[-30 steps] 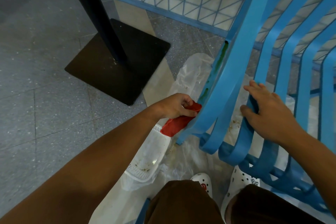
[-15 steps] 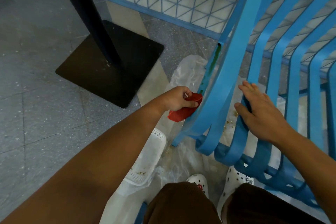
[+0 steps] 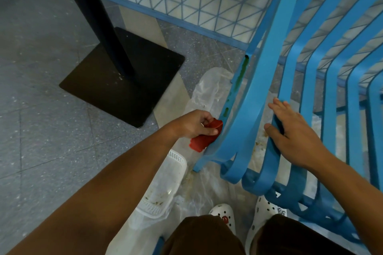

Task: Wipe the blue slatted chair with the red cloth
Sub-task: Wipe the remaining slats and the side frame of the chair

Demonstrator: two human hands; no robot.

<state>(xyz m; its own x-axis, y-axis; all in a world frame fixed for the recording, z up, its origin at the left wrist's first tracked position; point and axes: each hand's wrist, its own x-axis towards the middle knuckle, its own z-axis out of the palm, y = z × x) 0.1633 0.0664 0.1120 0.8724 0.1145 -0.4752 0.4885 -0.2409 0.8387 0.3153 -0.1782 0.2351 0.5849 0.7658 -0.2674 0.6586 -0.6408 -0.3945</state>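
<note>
The blue slatted chair (image 3: 257,109) fills the right half of the view, its slats curving down toward my feet. My left hand (image 3: 196,123) grips the bunched red cloth (image 3: 204,138) and presses it against the outer edge of the chair's leftmost slat, beside the chair's side rail, which carries green smears. My right hand (image 3: 290,134) rests on the second slat, fingers lying over its top and thumb hooked round its left edge.
A black table post on a square black base (image 3: 124,80) stands on the grey floor to the left. A white plastic basket (image 3: 163,188) and crumpled clear plastic sheet (image 3: 209,87) lie under the chair. A blue lattice wall panel (image 3: 186,0) runs behind. My white clogs (image 3: 223,213) are below.
My left hand has slid the red cloth a little up along the left slat's edge. My right hand stays on the second slat.
</note>
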